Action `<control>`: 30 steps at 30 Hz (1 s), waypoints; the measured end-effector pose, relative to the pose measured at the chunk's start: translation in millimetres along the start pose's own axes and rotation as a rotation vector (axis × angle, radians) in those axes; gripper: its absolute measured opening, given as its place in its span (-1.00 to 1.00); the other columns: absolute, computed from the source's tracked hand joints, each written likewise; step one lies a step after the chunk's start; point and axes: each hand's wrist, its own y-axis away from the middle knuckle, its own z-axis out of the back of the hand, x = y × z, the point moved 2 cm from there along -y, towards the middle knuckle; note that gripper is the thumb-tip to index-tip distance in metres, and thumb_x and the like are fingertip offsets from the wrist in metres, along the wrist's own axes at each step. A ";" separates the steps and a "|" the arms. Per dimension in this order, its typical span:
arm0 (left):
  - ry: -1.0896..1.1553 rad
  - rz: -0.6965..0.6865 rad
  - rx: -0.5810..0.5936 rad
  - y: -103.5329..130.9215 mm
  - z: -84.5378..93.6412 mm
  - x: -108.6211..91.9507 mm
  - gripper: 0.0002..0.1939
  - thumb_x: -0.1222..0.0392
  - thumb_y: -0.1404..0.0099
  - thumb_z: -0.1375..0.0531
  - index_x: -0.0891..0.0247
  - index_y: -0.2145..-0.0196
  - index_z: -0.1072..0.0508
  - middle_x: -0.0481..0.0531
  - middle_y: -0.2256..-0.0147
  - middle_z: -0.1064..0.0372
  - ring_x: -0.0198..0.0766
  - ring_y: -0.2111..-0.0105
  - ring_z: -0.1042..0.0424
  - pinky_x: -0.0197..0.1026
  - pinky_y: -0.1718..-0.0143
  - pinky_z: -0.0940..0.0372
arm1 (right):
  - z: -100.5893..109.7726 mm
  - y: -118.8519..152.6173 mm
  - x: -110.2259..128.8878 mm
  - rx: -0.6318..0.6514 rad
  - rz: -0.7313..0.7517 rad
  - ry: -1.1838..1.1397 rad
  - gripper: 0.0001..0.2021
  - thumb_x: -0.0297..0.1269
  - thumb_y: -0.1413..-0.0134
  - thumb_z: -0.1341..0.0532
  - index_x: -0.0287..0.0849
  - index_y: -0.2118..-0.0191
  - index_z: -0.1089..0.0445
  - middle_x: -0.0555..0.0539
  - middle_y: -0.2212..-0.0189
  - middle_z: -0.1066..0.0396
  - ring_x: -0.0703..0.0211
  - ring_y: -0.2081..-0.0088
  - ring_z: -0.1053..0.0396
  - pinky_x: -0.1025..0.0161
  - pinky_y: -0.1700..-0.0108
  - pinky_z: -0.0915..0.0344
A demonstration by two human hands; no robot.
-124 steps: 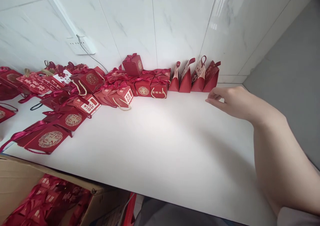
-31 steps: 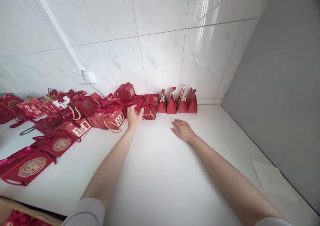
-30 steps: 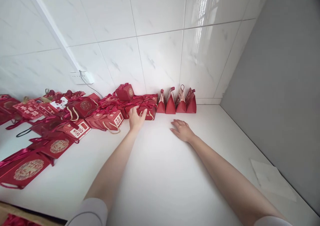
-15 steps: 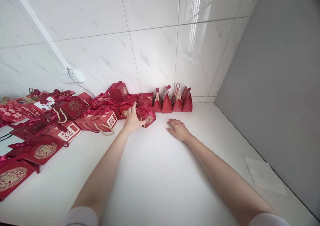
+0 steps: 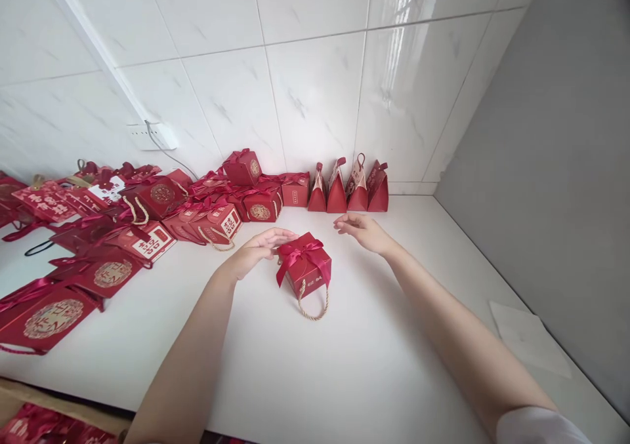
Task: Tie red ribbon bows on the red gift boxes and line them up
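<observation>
A small red gift box [image 5: 305,267] with a red ribbon bow and a twisted gold cord handle sits on the white table in front of me. My left hand [image 5: 258,250] is at its far left corner, fingers stretched out; whether they touch the box I cannot tell. My right hand [image 5: 364,231] hovers to the right of the box, beyond its far edge, with fingers loosely extended and nothing in them. Just behind that hand, several triangular red gift boxes [image 5: 337,195] stand in a row against the wall.
Many red gift boxes [image 5: 113,273] are piled along the left and back of the table [image 5: 374,359]. A cable runs from a wall socket [image 5: 151,136]. A grey panel [image 5: 551,168] borders the right side. An open carton [image 5: 54,424] with red items shows at lower left.
The bowed gift box has come from the back row toward me and been turned, its cord handle now facing me. My left hand has loosened from it. The view has shifted slightly.
</observation>
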 end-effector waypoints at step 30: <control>0.128 -0.106 -0.150 -1.3 -38.7 12.9 -0.72 0.12 -0.27 -0.18 0.29 0.55 -0.32 0.13 -0.08 -0.30 0.03 -0.17 -0.22 0.04 -0.22 -0.06 | -92.5 104.6 118.7 0.183 0.735 0.847 -0.67 -0.42 -0.30 -0.04 -0.40 -0.11 -0.30 -0.32 -0.12 -0.32 -0.14 -0.20 -0.21 -0.20 -0.26 -0.11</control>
